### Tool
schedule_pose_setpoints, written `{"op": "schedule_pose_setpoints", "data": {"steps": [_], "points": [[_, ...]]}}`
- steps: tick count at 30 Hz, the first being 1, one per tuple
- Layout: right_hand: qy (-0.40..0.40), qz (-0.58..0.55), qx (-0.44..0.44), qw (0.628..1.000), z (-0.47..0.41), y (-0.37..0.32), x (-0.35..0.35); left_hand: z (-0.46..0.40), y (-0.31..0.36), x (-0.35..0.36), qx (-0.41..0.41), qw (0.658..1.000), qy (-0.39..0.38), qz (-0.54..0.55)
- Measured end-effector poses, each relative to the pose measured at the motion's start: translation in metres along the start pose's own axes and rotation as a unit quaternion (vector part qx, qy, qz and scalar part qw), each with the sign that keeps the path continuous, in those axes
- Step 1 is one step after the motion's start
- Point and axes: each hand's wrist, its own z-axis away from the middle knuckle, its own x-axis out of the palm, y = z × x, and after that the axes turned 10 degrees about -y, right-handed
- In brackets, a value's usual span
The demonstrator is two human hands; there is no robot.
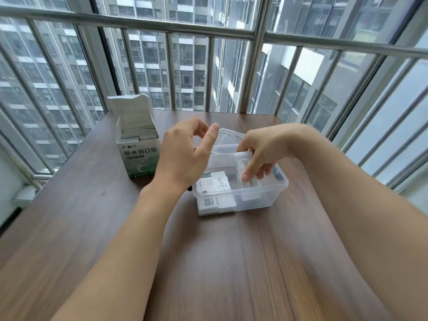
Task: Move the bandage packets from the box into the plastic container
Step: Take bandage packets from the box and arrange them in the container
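Now one box (pixel 138 144), one plastic container (pixel 261 193), right hand (pixel 261 151) pinching one packet (pixel 249 173), left hand (pixel 185 154) loose, holding nothing.

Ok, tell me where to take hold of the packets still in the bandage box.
Come from above: the bandage box stands upright with its flap open, and the packets stand on edge inside. Pinch their exposed top edges between thumb and fingers. The empty left hand is probably best placed.

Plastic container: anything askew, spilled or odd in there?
Nothing spilled. Packets lie in the plastic container; the right hand sets another stack in. The box stands upright, flap open.
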Motion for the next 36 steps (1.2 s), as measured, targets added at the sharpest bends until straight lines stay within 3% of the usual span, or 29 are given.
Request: {"op": "schedule_pose_setpoints", "data": {"steps": [5,10,20,27,36], "points": [[0.003,0.025,0.087,0.996,-0.015,-0.012,0.007,0.0,-0.006,0.004,0.0,0.997,-0.049,-0.054],[-0.045,-0.026,0.124,0.991,-0.028,-0.014,0.01,0.0,-0.01,0.005,-0.01,0.994,-0.077,-0.075],[-0.107,-0.056,0.141,0.983,-0.036,-0.011,0.004,0.001,-0.011,0.006,-0.012,0.994,-0.079,-0.07],[-0.132,0.085,0.181,0.971,-0.048,-0.012,0.003,0.001,-0.012,0.007,-0.007,0.994,-0.079,-0.075],[-0.166,-0.002,0.145,0.975,-0.042,-0.008,0.002,0.0,-0.012,0.007,-0.002,0.993,-0.086,-0.084]]}}
